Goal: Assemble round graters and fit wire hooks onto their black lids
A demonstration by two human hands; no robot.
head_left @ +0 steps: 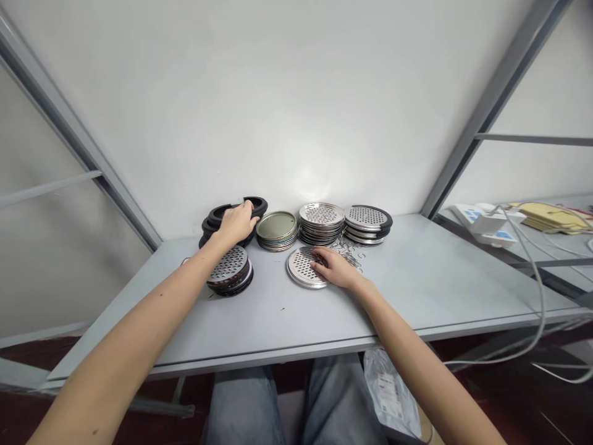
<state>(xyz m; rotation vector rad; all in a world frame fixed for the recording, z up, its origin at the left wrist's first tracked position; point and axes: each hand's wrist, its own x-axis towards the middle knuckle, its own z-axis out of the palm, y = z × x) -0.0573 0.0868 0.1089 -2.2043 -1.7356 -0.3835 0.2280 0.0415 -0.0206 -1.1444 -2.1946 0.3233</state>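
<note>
The left hand [238,224] is curling over a stack of black rubber rings [256,204], gripping its top edge, while the right hand [336,269] is lying open, apparently steadying a perforated steel disc [300,267] on the tabletop [407,290], beside a loose pile of wire rings [348,248].

Left hand [237,224] hides the top of the black rings [217,219] at 11 o'clock. Right hand [334,268] covers part of the perforated disc [301,267]. Wire clips [347,250] near 12 o'clock: too small to count or tell shape. Bag label [388,395] at 6 o'clock: unreadable. Yellow stack [551,217] at 3 o'clock: cut off by the edge. Forearms [115,346]: cut off below.
</note>
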